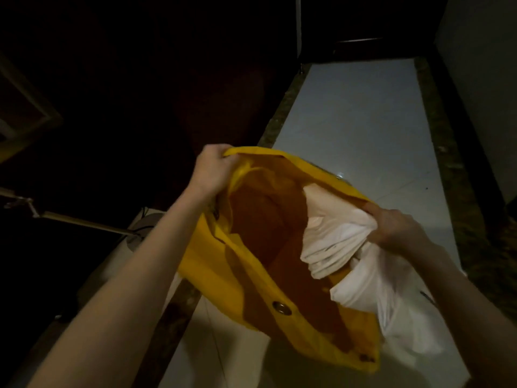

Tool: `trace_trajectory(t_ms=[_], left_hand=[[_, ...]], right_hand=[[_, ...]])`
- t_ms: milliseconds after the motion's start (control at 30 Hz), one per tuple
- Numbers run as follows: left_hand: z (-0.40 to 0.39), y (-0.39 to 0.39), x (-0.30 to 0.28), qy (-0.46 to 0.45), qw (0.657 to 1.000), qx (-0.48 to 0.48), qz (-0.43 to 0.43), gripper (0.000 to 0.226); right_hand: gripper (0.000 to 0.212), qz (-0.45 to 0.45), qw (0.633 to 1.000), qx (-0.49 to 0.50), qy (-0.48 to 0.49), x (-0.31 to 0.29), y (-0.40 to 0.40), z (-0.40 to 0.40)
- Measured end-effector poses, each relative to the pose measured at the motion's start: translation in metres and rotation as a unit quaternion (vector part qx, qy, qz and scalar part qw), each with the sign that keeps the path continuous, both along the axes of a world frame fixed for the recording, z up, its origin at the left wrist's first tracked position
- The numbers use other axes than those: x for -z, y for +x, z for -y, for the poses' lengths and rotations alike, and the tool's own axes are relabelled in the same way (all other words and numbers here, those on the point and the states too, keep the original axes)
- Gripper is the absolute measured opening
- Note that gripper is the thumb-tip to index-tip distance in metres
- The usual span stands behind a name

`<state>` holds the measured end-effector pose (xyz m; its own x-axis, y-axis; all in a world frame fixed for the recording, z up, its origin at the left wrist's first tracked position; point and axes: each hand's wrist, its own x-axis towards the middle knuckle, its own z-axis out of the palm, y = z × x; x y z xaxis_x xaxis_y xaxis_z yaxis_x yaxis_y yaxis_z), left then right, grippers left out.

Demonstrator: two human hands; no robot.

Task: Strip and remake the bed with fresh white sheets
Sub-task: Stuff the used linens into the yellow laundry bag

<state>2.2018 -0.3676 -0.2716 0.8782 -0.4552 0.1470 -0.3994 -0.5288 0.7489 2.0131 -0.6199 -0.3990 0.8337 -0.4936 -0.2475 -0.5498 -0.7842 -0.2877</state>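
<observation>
A yellow laundry bag with a metal eyelet hangs open in the middle of the view, its inside orange-brown. My left hand grips the bag's far rim and holds it up. My right hand grips a bunched white sheet at the bag's right edge. Part of the sheet lies inside the bag's mouth and part hangs outside below my right wrist. The bed is not in view.
A pale tiled floor runs ahead with a dark speckled border on both sides. Dark wooden furniture fills the left. A thin metal pole slants in from the left to a white round object. A wall stands at the right.
</observation>
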Motion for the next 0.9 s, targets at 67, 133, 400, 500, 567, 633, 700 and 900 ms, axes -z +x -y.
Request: trace_trajectory(t_ms=[67, 133, 400, 500, 567, 633, 700, 900], left_hand=[[-0.016, 0.012, 0.001, -0.032, 0.998, -0.038, -0.049, 0.02], [-0.034, 0.018, 0.02, 0.029, 0.997, -0.068, -0.016, 0.015], [-0.075, 0.016, 0.081, 0.292, 0.897, 0.065, 0.326, 0.017], [-0.087, 0.02, 0.102, 0.389, 0.867, 0.102, 0.295, 0.023], [-0.091, 0.025, 0.109, 0.417, 0.872, 0.06, 0.25, 0.043], [-0.09, 0.027, 0.108, 0.393, 0.895, 0.036, 0.207, 0.047], [-0.083, 0.024, 0.106, 0.359, 0.919, 0.039, 0.16, 0.052], [-0.063, 0.01, 0.114, 0.339, 0.935, 0.071, 0.072, 0.061]], right_hand=[[0.065, 0.008, 1.0, -0.007, 0.003, -0.011, -0.001, 0.006], [0.063, 0.018, 0.999, -0.019, 0.02, -0.016, -0.003, 0.01], [0.066, 0.008, 1.0, -0.006, 0.011, 0.001, -0.005, 0.019], [0.069, 0.018, 0.999, -0.024, 0.023, -0.009, 0.004, 0.015], [0.062, 0.019, 0.997, -0.064, 0.027, -0.012, 0.014, 0.0], [0.052, 0.003, 0.993, -0.12, 0.016, -0.009, 0.026, -0.026], [0.043, -0.004, 0.981, -0.192, -0.007, 0.006, 0.04, -0.053], [0.045, 0.05, 0.976, -0.204, 0.065, 0.081, 0.075, -0.108]])
